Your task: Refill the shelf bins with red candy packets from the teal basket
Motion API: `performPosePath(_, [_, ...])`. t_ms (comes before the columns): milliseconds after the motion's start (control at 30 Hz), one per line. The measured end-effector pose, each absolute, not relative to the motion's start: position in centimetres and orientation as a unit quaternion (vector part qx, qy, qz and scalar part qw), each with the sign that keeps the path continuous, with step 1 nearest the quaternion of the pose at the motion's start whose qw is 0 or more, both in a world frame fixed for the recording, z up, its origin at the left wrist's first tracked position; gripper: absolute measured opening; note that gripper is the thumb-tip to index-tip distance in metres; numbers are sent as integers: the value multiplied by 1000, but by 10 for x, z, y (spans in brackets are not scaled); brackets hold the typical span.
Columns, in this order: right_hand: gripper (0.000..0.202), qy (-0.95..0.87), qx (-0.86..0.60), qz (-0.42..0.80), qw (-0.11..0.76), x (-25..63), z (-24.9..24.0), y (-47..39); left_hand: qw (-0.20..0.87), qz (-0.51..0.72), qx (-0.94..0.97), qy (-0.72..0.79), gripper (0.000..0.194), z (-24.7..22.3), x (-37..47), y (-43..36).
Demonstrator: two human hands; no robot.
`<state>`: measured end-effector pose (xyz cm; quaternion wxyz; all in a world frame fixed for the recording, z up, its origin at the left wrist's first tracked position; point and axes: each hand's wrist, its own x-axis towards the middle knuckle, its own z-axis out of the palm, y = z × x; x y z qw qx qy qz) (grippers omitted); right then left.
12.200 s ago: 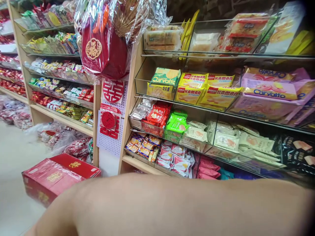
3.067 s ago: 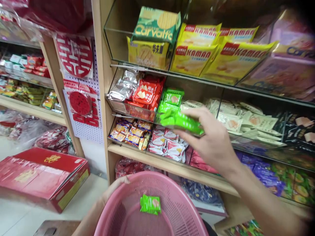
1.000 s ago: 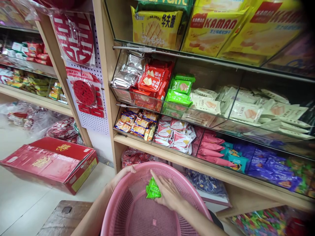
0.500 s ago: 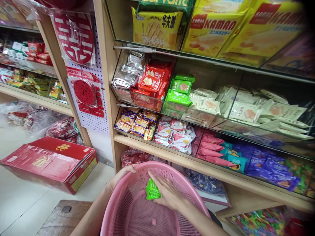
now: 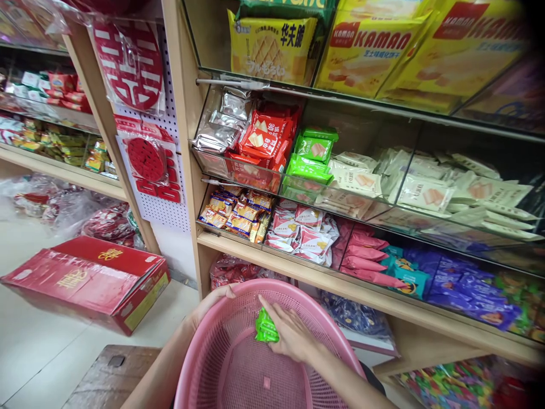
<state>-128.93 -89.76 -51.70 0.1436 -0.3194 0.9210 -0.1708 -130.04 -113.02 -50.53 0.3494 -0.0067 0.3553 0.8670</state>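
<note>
My left hand (image 5: 215, 304) grips the left rim of a round pink mesh basket (image 5: 191, 363), its fingers bent over the edge. Inside the basket, my right hand (image 5: 292, 335) holds several small green packets (image 5: 266, 326) on its palm side, near the far wall. The underside of that hand and its lower fingers are partly hidden. Below the hand, the basket's bottom shows bare mesh.
Ahead stands a wooden shelf (image 5: 251, 250) with clear bins of wrapped snacks, including green packets (image 5: 314, 149) and red packets (image 5: 264, 133). A red box (image 5: 89, 278) lies on the floor at left, near a brown wooden surface (image 5: 113, 378).
My right hand and the green packets have shifted very slightly to the right inside the basket. My left hand keeps its hold on the rim.
</note>
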Motion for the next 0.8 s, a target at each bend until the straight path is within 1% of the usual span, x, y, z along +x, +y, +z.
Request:
performPosePath(100, [103,922,-317,-174,139,-1289,-516,-896,335,871,1,358,51,-500,-1299,-1128])
performPosePath(433, [111,925,-324,-166,106,-1293,-519,-893,378,859,-19,344,48,-504,-1298,-1132])
performPosePath(600, [107,929,-321,-168,77,-1293,-519,-891,366,864,-13,344,49,-507,-1299,-1132])
performPosePath(800, [105,931,-309,-170,94,-1291,-517,-891,363,872,-6,330,50,-511,-1301,-1132])
